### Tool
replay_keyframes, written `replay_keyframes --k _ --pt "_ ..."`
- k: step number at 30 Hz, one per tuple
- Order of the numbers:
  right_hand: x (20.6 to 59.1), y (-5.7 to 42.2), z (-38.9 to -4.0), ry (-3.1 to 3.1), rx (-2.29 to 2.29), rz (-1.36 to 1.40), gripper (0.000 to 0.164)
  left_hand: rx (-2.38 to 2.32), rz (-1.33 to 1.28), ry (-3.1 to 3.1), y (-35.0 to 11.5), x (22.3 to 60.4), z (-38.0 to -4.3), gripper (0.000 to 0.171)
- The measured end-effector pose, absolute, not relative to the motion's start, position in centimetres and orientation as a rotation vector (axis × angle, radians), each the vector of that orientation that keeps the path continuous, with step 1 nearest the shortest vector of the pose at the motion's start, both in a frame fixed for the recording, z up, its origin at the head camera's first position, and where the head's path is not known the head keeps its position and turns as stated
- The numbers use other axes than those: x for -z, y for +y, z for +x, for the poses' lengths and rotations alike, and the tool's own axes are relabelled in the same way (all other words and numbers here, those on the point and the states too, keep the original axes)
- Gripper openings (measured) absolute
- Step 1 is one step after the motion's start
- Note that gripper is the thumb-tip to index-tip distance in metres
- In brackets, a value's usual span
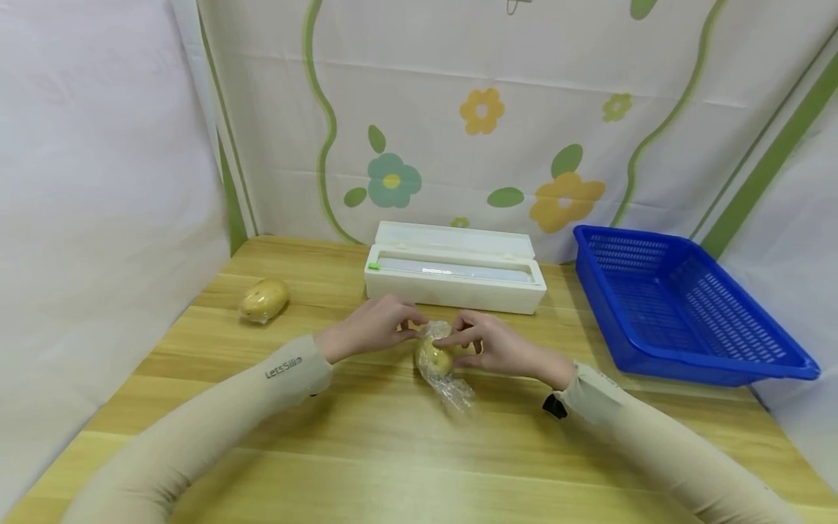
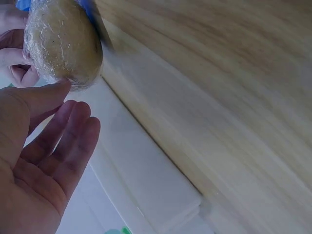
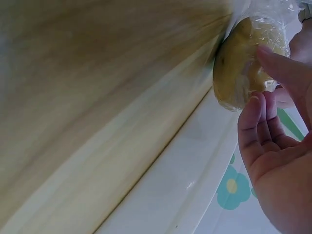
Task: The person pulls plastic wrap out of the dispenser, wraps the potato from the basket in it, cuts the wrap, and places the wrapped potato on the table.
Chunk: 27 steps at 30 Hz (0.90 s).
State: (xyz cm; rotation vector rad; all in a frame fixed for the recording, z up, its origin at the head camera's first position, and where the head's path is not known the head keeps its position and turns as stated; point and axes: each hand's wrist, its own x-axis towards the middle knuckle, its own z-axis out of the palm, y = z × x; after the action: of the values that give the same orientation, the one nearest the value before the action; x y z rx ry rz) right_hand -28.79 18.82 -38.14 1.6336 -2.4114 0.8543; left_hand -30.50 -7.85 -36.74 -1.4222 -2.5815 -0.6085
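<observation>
A yellow potato (image 1: pixel 440 362) in clear plastic wrap sits on the table between both hands. A loose tail of the wrap (image 1: pixel 456 394) trails toward the near side. My left hand (image 1: pixel 376 326) pinches the wrap with thumb and index finger at the potato's left edge; its other fingers are apart from it, as the left wrist view shows. From the right, my right hand (image 1: pixel 504 348) holds the wrapped potato, thumb (image 3: pixel 278 63) on its surface and fingertips against its side. Parts of the film between the fingers are hidden.
Behind the hands stands an open white dispenser box (image 1: pixel 452 291) with a roll of film (image 1: pixel 458 270) inside. Another wrapped potato (image 1: pixel 264 300) lies at the left of the wooden table (image 1: pixel 366 458). A blue plastic basket (image 1: pixel 628 331) is at the right, and a flowered curtain (image 1: pixel 419 94) hangs behind.
</observation>
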Motion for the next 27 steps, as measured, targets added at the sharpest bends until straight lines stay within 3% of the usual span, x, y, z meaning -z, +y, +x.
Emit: replay_keyframes --k 13,27 --pt "38.7 20.3 -27.5 -2.351 -0.778 1.692 0.061 0.45 -1.537 -2.371 -9.6 36.9 -27.6 0.027" --pt "38.8 19.5 -26.7 -2.216 -0.805 1.743 0.045 0.542 -1.569 -2.273 -9.8 37.6 -25.8 0.027"
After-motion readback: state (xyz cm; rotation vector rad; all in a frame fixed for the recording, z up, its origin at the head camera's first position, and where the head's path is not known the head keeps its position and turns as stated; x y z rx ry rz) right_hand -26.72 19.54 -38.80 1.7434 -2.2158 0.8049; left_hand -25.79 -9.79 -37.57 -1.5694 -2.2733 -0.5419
